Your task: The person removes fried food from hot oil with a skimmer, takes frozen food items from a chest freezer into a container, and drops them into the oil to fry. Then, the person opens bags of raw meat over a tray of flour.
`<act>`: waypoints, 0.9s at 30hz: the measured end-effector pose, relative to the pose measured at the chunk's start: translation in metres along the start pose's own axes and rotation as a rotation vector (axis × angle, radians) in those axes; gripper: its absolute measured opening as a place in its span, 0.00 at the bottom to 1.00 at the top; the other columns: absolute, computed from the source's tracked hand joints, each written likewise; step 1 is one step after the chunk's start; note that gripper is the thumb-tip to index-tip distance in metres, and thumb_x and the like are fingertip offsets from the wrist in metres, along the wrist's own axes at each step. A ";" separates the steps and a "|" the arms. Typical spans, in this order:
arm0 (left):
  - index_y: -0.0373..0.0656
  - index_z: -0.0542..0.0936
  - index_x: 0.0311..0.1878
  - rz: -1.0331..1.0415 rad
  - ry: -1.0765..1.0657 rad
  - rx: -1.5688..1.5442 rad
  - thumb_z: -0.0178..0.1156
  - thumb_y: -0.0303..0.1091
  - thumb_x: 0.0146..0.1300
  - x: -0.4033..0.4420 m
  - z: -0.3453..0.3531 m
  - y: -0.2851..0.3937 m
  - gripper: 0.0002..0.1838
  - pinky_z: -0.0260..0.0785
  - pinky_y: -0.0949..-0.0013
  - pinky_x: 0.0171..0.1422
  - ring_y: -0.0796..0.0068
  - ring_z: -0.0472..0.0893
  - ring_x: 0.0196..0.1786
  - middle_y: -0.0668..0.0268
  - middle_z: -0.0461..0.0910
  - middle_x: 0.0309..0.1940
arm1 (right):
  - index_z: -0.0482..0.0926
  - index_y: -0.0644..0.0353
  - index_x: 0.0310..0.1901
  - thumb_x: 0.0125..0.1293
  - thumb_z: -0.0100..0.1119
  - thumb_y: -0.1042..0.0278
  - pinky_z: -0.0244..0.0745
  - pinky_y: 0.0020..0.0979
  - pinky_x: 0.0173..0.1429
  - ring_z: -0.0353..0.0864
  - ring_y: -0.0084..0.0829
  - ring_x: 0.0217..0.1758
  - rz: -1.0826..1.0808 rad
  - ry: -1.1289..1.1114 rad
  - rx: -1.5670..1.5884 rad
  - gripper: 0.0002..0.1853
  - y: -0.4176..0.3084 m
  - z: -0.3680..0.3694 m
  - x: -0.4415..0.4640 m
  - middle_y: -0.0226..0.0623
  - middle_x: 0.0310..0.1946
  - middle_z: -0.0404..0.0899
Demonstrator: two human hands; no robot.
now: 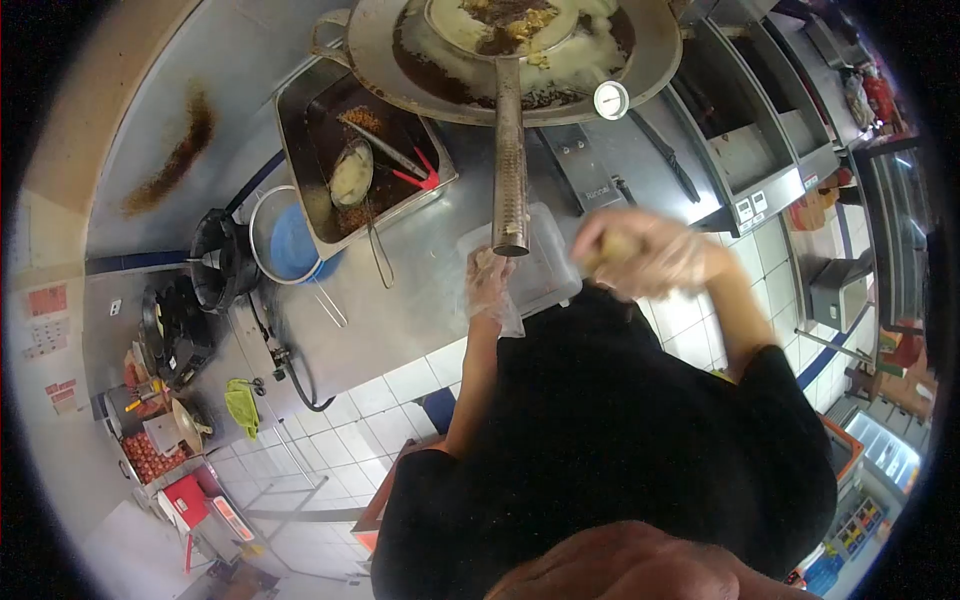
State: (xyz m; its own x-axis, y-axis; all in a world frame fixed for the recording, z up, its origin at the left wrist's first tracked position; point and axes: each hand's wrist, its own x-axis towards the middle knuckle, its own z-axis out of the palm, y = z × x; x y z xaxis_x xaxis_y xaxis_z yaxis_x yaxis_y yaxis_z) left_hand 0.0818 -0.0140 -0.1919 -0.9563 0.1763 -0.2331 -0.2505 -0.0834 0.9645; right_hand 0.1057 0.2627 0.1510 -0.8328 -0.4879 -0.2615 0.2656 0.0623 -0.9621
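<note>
Steel counter, wok beyond: gloved left hand touches a plastic container, its grip indeterminable; gloved right hand, blurred, holds a pale lump.

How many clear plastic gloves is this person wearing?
2. One is on the left hand, beside the translucent tub; the other is on the right hand, blurred, at the tub's right. Neither worn glove is hidden.
</note>
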 end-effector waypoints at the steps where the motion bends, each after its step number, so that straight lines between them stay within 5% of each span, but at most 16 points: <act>1: 0.38 0.70 0.67 -0.146 0.056 -0.180 0.68 0.33 0.71 -0.010 0.012 0.040 0.26 0.83 0.63 0.57 0.59 0.87 0.54 0.52 0.82 0.61 | 0.78 0.53 0.59 0.72 0.65 0.59 0.76 0.21 0.27 0.78 0.18 0.30 -0.239 0.012 -0.055 0.18 -0.011 -0.017 0.002 0.25 0.33 0.79; 2: 0.40 0.71 0.66 -0.291 0.111 -0.359 0.68 0.33 0.71 -0.016 0.018 0.062 0.24 0.84 0.64 0.55 0.61 0.88 0.51 0.53 0.83 0.59 | 0.78 0.52 0.58 0.72 0.65 0.56 0.76 0.21 0.27 0.78 0.18 0.29 -0.282 0.105 -0.191 0.18 -0.033 -0.033 0.011 0.25 0.33 0.78; 4: 0.43 0.72 0.63 -0.259 0.082 -0.335 0.69 0.33 0.70 -0.017 0.018 0.060 0.22 0.83 0.65 0.51 0.64 0.87 0.47 0.56 0.85 0.55 | 0.78 0.51 0.57 0.70 0.66 0.51 0.75 0.23 0.26 0.76 0.18 0.27 -0.117 0.308 -0.620 0.20 -0.100 -0.056 0.034 0.28 0.32 0.78; 7: 0.44 0.74 0.59 -0.226 0.057 -0.293 0.69 0.36 0.71 -0.024 0.021 0.065 0.19 0.81 0.69 0.46 0.70 0.86 0.42 0.59 0.87 0.50 | 0.79 0.55 0.59 0.67 0.63 0.63 0.74 0.31 0.26 0.77 0.24 0.24 0.119 0.501 -0.894 0.20 -0.136 -0.076 0.100 0.34 0.26 0.77; 11: 0.44 0.74 0.57 -0.232 -0.013 -0.191 0.66 0.40 0.73 -0.040 0.019 0.094 0.17 0.76 0.72 0.41 0.76 0.83 0.36 0.63 0.88 0.46 | 0.81 0.57 0.56 0.62 0.65 0.67 0.76 0.38 0.29 0.80 0.34 0.27 0.145 0.215 -1.224 0.20 -0.049 -0.192 0.242 0.38 0.26 0.78; 14: 0.44 0.77 0.54 -0.195 -0.043 0.027 0.64 0.43 0.74 -0.057 0.009 0.111 0.15 0.73 0.72 0.40 0.78 0.80 0.33 0.67 0.87 0.40 | 0.83 0.60 0.49 0.57 0.65 0.71 0.77 0.45 0.33 0.82 0.43 0.32 0.109 -0.212 -1.884 0.17 -0.007 -0.233 0.323 0.46 0.30 0.82; 15: 0.43 0.79 0.48 -0.247 -0.035 -0.017 0.62 0.45 0.75 -0.066 0.011 0.133 0.14 0.70 0.72 0.40 0.79 0.78 0.32 0.70 0.82 0.30 | 0.84 0.61 0.47 0.58 0.65 0.69 0.78 0.45 0.36 0.83 0.45 0.34 0.141 -0.144 -1.832 0.15 -0.008 -0.228 0.327 0.47 0.32 0.84; 17: 0.43 0.80 0.46 -0.037 0.000 0.048 0.61 0.47 0.76 -0.074 -0.003 0.111 0.16 0.68 0.72 0.39 0.80 0.77 0.32 0.71 0.78 0.28 | 0.84 0.62 0.45 0.60 0.66 0.66 0.79 0.46 0.40 0.84 0.48 0.36 0.169 0.039 -1.714 0.13 -0.008 -0.222 0.331 0.49 0.34 0.86; 18: 0.42 0.79 0.48 -0.112 -0.024 0.103 0.60 0.50 0.77 -0.081 -0.010 0.128 0.18 0.68 0.73 0.40 0.81 0.77 0.34 0.71 0.76 0.29 | 0.84 0.62 0.45 0.61 0.66 0.64 0.79 0.46 0.42 0.85 0.48 0.37 0.168 0.150 -1.644 0.14 -0.008 -0.220 0.331 0.49 0.35 0.86; 21: 0.40 0.78 0.54 -0.029 -0.063 0.117 0.58 0.54 0.78 -0.094 -0.044 0.151 0.23 0.68 0.74 0.42 0.81 0.77 0.38 0.72 0.75 0.34 | 0.84 0.63 0.49 0.66 0.64 0.61 0.80 0.42 0.47 0.85 0.45 0.39 -0.037 0.321 -1.578 0.15 -0.058 -0.205 0.303 0.48 0.35 0.86; 23: 0.41 0.78 0.58 -0.012 0.026 0.014 0.56 0.56 0.78 -0.099 -0.050 0.186 0.25 0.69 0.74 0.43 0.81 0.77 0.40 0.72 0.76 0.37 | 0.83 0.63 0.51 0.68 0.62 0.62 0.79 0.42 0.48 0.85 0.42 0.39 -0.398 0.367 -1.342 0.16 -0.104 -0.161 0.261 0.49 0.36 0.86; 27: 0.43 0.78 0.61 0.109 0.107 -0.273 0.54 0.59 0.79 -0.085 -0.018 0.328 0.28 0.69 0.72 0.47 0.80 0.77 0.41 0.71 0.78 0.40 | 0.80 0.63 0.59 0.67 0.66 0.62 0.80 0.37 0.49 0.83 0.38 0.46 -0.595 -0.041 -1.094 0.21 -0.205 -0.056 0.167 0.43 0.44 0.84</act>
State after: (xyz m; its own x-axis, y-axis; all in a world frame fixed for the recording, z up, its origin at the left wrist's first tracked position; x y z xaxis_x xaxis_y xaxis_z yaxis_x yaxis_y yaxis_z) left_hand 0.0787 -0.0741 0.1420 -0.9865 0.0486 -0.1563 -0.1633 -0.3586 0.9191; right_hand -0.1150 0.2178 0.3007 -0.6643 -0.7143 0.2203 -0.7070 0.5047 -0.4954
